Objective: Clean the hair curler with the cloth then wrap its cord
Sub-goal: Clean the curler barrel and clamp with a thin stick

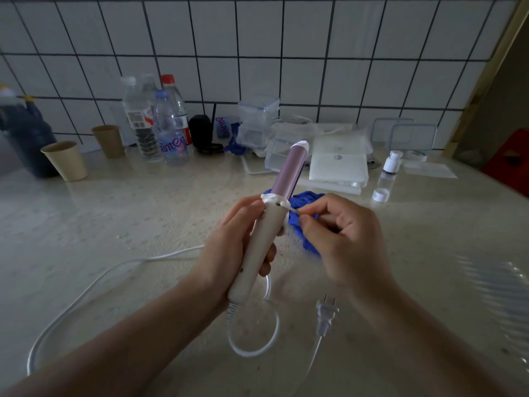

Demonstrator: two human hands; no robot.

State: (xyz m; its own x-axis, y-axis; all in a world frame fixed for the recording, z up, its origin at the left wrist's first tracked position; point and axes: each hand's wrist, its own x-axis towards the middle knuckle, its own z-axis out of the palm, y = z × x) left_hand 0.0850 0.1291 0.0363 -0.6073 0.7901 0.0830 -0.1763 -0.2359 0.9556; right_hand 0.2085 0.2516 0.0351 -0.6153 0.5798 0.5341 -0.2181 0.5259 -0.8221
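My left hand (pixel 229 239) grips the cream handle of the hair curler (pixel 289 173), which tilts up and away with its pink barrel pointing to the back right. Thumb and forefinger of my right hand (pixel 343 239) pinch the thin white clamp lever that sticks out at the curler's collar. The crumpled blue cloth (pixel 306 199) lies on the counter (pixel 143 210) behind and under my right hand. The white cord (pixel 114 270) runs loose from the handle's base, loops in front of me and trails off left. Its plug (pixel 326 313) lies below my right wrist.
Along the tiled wall stand a dark jug (pixel 25 133), two paper cups (pixel 65 160), water bottles (pixel 169 130), clear plastic containers (pixel 257 118), a white box (pixel 337 167) and a small spray bottle (pixel 386 179). The counter's right edge runs diagonally at the far right.
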